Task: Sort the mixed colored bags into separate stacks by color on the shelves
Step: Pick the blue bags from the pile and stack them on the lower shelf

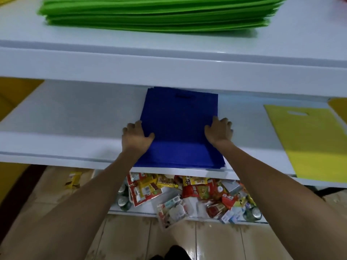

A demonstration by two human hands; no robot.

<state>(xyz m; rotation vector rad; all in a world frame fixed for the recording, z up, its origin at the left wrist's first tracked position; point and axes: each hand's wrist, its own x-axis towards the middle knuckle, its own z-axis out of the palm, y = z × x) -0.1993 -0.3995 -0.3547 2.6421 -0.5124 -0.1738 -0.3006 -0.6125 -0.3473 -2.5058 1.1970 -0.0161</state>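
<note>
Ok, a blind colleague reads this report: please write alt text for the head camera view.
Seen from above, a person's left hand and right hand hold the two side edges of a stack of blue bags on a white middle shelf. A stack of green bags lies on the shelf above, a yellow bag to the right, snack packets below.

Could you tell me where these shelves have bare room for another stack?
The widest bare patch is on the middle shelf, left of the blue stack. A narrower gap lies between it and the yellow bag. The bottom shelf is crowded with snack packets.
</note>
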